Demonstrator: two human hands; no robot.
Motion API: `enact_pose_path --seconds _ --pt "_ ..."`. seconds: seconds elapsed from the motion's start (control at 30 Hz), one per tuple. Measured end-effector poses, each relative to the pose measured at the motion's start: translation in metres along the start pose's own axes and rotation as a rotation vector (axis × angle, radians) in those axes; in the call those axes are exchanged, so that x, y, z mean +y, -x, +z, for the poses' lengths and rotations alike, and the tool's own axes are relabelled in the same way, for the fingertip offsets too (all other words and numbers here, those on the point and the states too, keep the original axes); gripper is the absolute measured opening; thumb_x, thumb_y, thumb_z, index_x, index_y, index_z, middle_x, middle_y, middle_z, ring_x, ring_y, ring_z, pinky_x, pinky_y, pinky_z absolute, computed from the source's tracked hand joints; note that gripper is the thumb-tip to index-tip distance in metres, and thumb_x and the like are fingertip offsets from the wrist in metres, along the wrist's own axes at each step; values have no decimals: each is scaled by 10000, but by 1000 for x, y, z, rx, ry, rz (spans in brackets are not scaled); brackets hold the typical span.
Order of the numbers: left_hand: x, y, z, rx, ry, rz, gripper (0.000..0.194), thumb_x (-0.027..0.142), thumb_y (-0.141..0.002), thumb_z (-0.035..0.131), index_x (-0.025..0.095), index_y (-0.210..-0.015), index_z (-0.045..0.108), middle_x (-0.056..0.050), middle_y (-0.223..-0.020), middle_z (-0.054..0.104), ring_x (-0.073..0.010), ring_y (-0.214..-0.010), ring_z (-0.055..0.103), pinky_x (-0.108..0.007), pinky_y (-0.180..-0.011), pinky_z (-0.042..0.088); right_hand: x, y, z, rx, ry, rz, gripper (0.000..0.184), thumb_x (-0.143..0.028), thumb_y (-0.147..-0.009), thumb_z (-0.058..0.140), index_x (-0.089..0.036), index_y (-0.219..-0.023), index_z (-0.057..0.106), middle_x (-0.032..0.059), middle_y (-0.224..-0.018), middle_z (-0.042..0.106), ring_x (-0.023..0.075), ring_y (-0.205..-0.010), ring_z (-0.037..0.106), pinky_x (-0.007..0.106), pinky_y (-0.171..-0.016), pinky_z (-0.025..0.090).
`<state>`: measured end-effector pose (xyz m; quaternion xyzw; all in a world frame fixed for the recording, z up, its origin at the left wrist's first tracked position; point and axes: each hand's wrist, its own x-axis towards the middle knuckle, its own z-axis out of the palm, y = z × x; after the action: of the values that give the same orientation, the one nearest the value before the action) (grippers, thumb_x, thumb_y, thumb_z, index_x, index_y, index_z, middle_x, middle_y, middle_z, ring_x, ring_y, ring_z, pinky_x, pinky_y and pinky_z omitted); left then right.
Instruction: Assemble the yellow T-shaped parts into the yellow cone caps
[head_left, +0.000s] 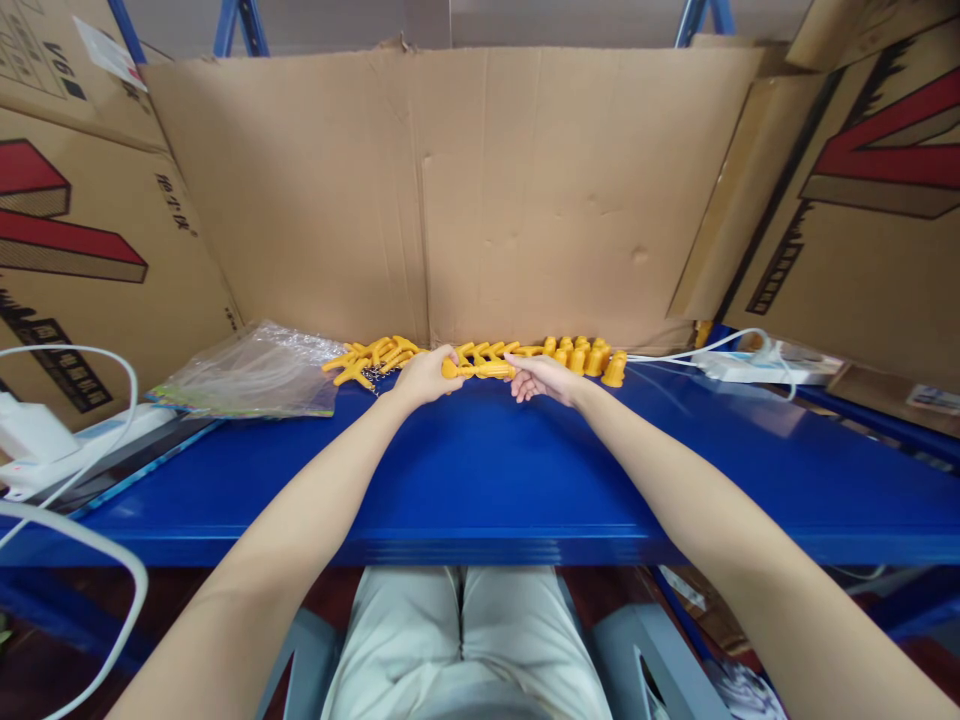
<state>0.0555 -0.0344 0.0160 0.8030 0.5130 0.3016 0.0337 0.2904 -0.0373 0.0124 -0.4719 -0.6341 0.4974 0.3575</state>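
Note:
Near the back of the blue table, a slim yellow plastic piece (480,370) lies level between my two hands. My left hand (427,378) is closed around its left end, where a rounded tip shows past the fingers. At the other end, my right hand (546,378) pinches the piece by the thumb, its remaining fingers loosely curled. Just behind sits a row of yellow branched pieces (480,350). Several yellow cup-shaped pieces (581,355) stand upright to the right. Left of my hands is a heap of yellow forked pieces (367,358) with small dark metal bits.
Clear plastic bags (251,375) lie at the left. Cardboard (540,190) walls in the back and sides. White power strips (757,367) with cables are on the right and left (90,440). The blue table's front edge (495,548) is above my lap.

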Motion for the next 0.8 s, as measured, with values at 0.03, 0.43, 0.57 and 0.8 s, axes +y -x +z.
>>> enact_pose_path --seconds 0.03,0.43,0.57,0.8 --pt "0 0 0 3 -3 6 258 349 -722 650 231 -940 578 44 -579 618 -142 -542 539 -247 -577 349 0 0 0 5 -6 5 494 -639 -816 588 -162 -692 619 62 -588 642 127 -495 590 236 -494 487" --pt "-6 -3 3 11 -29 30 282 413 -713 683 229 -902 585 46 -567 609 -148 -561 547 -243 -566 334 3 -1 -3 -23 -10 5 433 -575 -836 610 -146 -887 632 99 -795 712 132 -529 629 220 -464 471" --pt "-6 -3 3 3 -16 31 278 403 -711 684 224 -898 582 44 -572 610 -145 -556 545 -241 -563 330 6 -2 -5 -65 -57 -89 300 -352 -810 719 -195 -1038 605 91 -1058 711 123 -673 675 211 -559 530" --pt "-6 -3 2 -10 22 13 306 427 -712 678 221 -917 582 51 -552 590 -138 -522 518 -241 -562 328 1 0 -1 -20 -26 -103 126 -259 -870 656 -142 -914 638 81 -889 738 89 -604 655 164 -532 508"
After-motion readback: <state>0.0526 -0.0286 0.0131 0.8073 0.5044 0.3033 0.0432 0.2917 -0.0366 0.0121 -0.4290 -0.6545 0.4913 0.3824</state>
